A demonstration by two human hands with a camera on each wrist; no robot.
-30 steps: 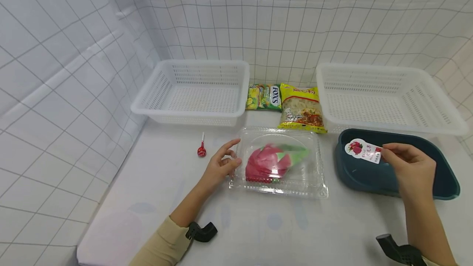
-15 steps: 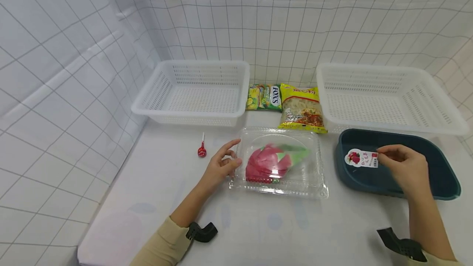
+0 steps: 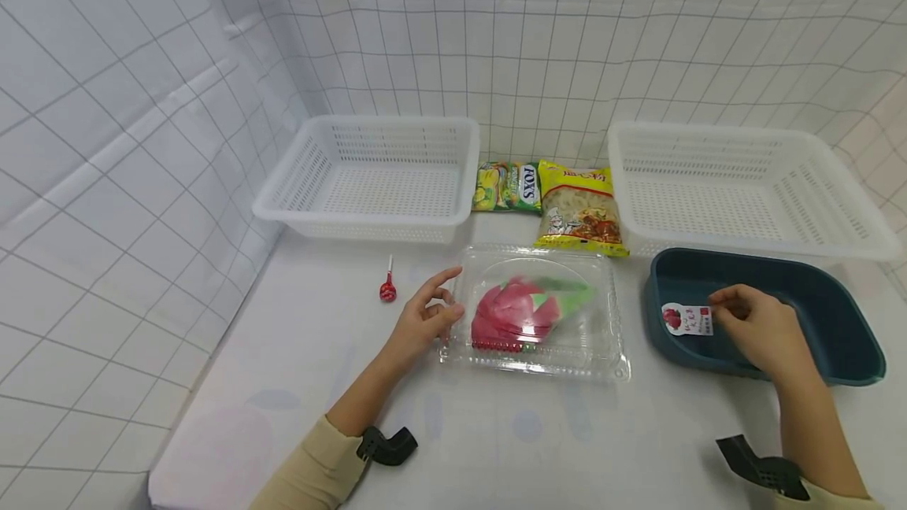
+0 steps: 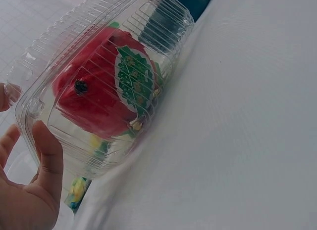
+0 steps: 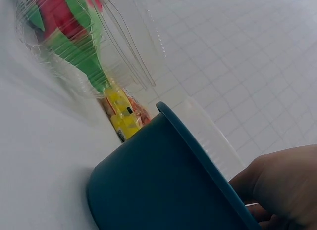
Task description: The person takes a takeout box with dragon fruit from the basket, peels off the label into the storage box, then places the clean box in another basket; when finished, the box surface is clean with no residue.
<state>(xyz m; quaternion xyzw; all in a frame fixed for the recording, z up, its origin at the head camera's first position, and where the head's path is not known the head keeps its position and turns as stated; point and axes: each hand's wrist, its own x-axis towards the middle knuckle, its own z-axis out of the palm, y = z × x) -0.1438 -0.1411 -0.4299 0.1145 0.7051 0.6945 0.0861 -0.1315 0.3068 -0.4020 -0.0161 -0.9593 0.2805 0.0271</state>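
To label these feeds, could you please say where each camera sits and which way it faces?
Head: worn on the head, forward and down at the table; left hand, right hand, sleeves show.
Left wrist: worn there, facing the box; left hand shows.
Right wrist: worn there, facing the tub; right hand shows.
Both wrist views share box and tub.

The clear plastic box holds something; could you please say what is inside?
Inside the clear plastic box is a red fruit-shaped object with green parts. Its underside and whatever lies directly beneath cannot be seen, because the object itself covers them.
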